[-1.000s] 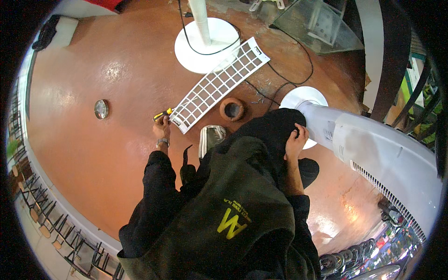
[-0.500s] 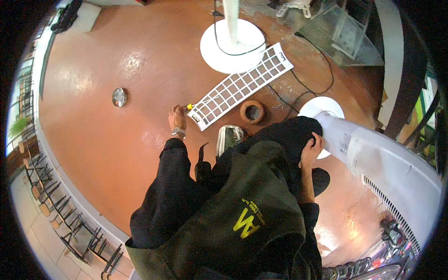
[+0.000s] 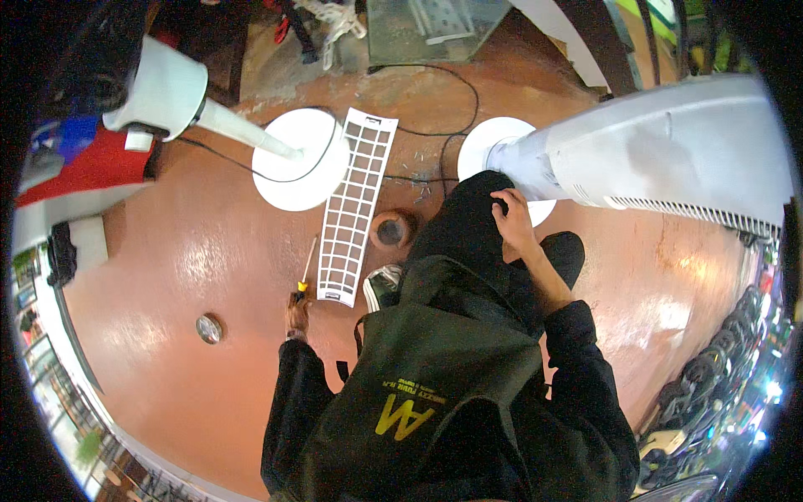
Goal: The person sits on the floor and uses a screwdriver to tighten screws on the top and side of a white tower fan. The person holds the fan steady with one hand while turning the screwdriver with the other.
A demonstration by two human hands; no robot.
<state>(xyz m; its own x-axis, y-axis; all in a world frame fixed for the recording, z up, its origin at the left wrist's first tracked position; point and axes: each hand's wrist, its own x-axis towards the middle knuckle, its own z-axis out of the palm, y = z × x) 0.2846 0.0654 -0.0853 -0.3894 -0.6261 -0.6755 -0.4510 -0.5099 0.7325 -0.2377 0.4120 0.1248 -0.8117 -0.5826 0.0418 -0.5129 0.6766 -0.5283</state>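
My left hand (image 3: 297, 316) is closed around a screwdriver (image 3: 302, 287) with a yellow and black handle, held low over the floor, its long shaft pointing away from me. Just right of the shaft lies a long white grid panel (image 3: 351, 209). My right hand (image 3: 515, 222) rests on my bent, dark-clothed knee with its fingers loosely apart, holding nothing. Close beyond that knee is a tall pale tower-shaped appliance (image 3: 661, 151) with vents and a round white base (image 3: 493, 138).
A white stand's round base (image 3: 293, 188) touches the panel's left side. A brown clay ring-shaped pot (image 3: 407, 227) sits right of the panel. Black cable (image 3: 477, 96) loops across the floor, with small scattered screws nearby. A round metal dish (image 3: 209, 329) lies at left.
The view has turned to the right, so the panel appears more upright. The screwdriver's shaft now shows beside the panel instead of over its end. My right hand stays on the knee.
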